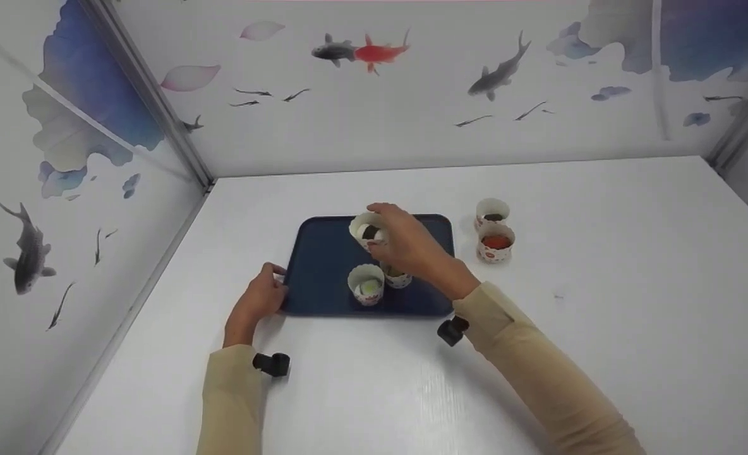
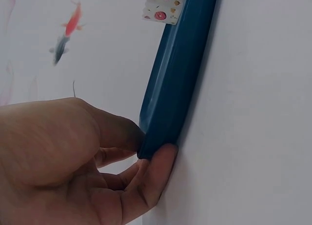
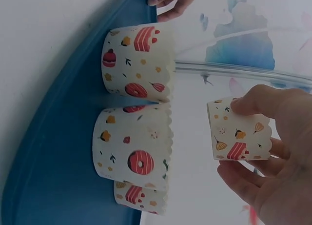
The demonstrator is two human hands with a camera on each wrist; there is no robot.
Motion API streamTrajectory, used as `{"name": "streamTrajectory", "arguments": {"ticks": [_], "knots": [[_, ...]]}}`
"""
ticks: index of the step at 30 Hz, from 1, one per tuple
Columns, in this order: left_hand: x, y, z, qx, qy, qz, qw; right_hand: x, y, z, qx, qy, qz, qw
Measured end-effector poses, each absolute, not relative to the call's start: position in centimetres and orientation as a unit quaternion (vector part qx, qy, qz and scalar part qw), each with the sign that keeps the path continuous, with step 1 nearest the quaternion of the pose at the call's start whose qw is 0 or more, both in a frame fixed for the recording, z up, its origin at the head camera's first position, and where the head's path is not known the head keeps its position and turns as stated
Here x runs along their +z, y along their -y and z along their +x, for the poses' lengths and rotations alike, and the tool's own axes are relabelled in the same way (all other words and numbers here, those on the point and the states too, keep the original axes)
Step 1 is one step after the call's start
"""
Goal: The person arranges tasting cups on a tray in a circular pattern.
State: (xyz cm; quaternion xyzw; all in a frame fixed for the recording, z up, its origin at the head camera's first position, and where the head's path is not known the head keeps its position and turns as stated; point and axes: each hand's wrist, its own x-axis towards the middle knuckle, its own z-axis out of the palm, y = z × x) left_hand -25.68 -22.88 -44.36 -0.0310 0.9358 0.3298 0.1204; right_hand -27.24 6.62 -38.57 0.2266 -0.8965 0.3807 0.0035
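Observation:
My left hand pinches the near left corner of a dark blue tray; in the left wrist view the thumb lies at the rim and fingers curl against the outer side. My right hand grips a scalloped paper baking cup between thumb and fingers, raised over the tray. Something dark and white shows inside this cup. Below it on the tray stands a paper cup with pale green and white contents. Beside that is another cup, partly covered by the hand. A third tray cup shows only in the right wrist view.
Right of the tray, two more paper cups stand on the white table: one with red contents, one behind it with dark contents. White panels painted with fish and leaves enclose the table at the back and sides.

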Motion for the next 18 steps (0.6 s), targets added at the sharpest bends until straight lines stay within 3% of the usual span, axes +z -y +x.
{"name": "streamTrajectory", "arguments": {"ticks": [18], "knots": [[-44.3, 22.9, -25.7, 0.332, -0.934, -0.039, 0.126, -40.7, -2.8, -27.7, 0.391, 0.888, 0.243, -0.014]]}}
